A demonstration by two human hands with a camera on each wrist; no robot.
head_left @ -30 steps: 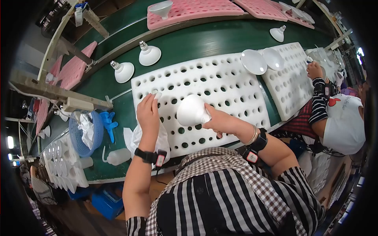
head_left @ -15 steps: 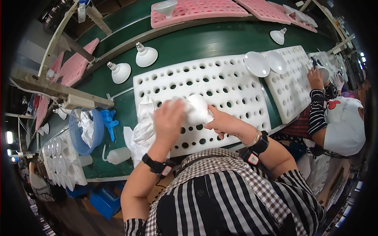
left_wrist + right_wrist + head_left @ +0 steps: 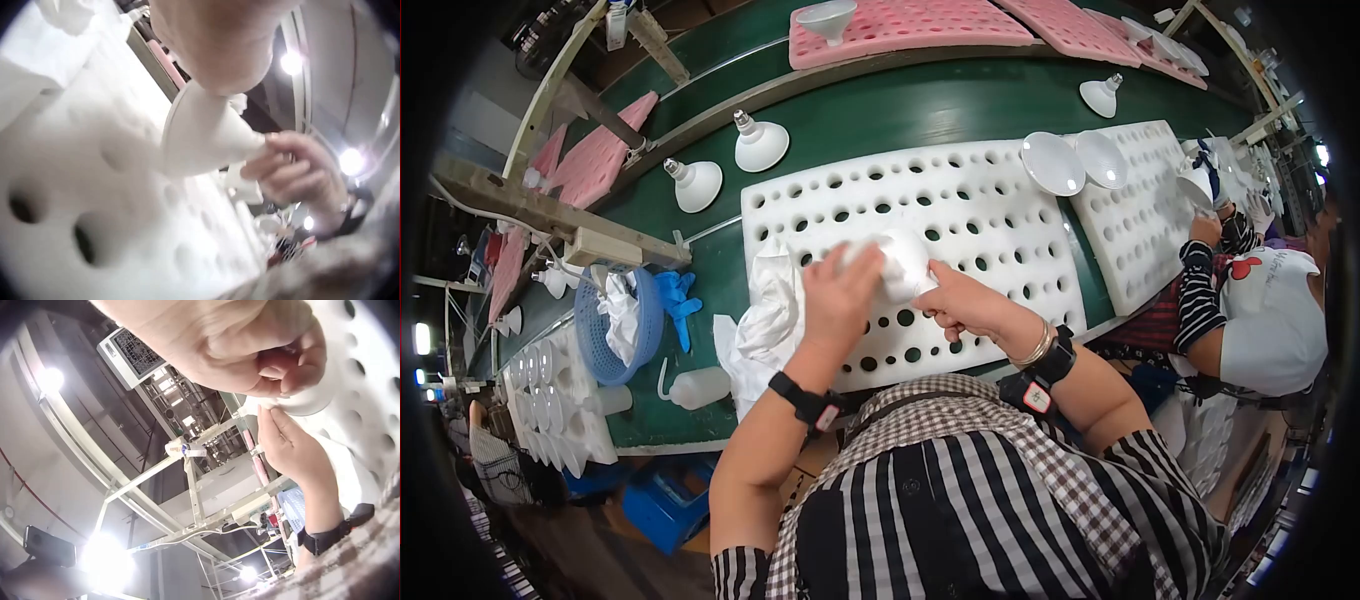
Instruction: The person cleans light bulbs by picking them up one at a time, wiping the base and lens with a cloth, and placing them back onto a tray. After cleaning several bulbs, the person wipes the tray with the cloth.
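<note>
My right hand (image 3: 970,300) grips a white reflector lamp bulb (image 3: 908,265) by its narrow base end, with the wide face turned to the left. The bulb is held over a white foam tray (image 3: 990,215) full of round holes. Blurred in the head view, my left hand (image 3: 840,298) is at the bulb's wide end. A small crumpled white wipe (image 3: 238,103) shows under that hand against the bulb in the left wrist view. Beside my left forearm a larger white cloth (image 3: 768,305) lies bunched on the tray.
Two bulbs (image 3: 760,145) stand face down behind the tray, and two more (image 3: 1053,165) rest at its right corner. On the left are a blue basket (image 3: 650,325), blue gloves (image 3: 677,300) and a squeeze bottle (image 3: 700,388). Another person (image 3: 1270,310) works at the right.
My left hand has moved right from the bunched cloth to the bulb, carrying the small wipe. My right hand keeps its grip, and the bulb has turned slightly.
</note>
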